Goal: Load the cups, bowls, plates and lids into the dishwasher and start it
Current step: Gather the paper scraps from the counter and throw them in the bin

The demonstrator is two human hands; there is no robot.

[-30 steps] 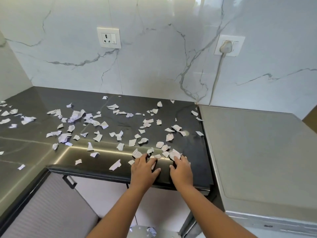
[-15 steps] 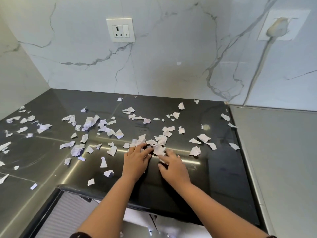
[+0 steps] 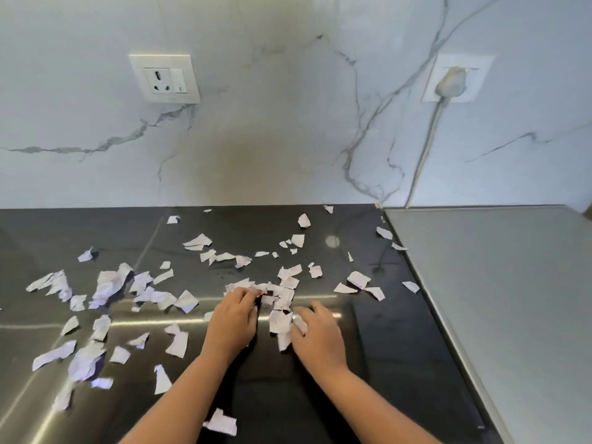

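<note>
My left hand (image 3: 232, 322) and right hand (image 3: 317, 338) lie side by side on the dark counter (image 3: 368, 379), with a small heap of paper scraps (image 3: 281, 318) touching both of them. My left fingers (image 3: 253, 294) are curled at the tips and pinch into the heap at its 12 o'clock end. My right fingers (image 3: 301, 318) are bent over its 3 o'clock edge; whether they pinch a piece or only press on it I cannot tell, as that part is smeared. More scraps are scattered across the counter, mostly from 9 to 12 o'clock of my hands. No cups, bowls, plates or lids are anywhere in view, and nothing I can surely call the dishwasher. My best guess for it is the grey unit (image 3: 496, 299) butted against the counter at 3 o'clock, flat-topped, with its long edge running from 6 towards 12 o'clock. My right hand is the nearer one to it, though well apart from it. A cord (image 3: 426, 149) drops behind it from a plug (image 3: 450, 83) on the marble wall (image 3: 288, 123), while a second socket (image 3: 165, 79) at 11 o'clock stands free. I judge the loading not yet begun; the dishes would have to be found off-frame first.
</note>
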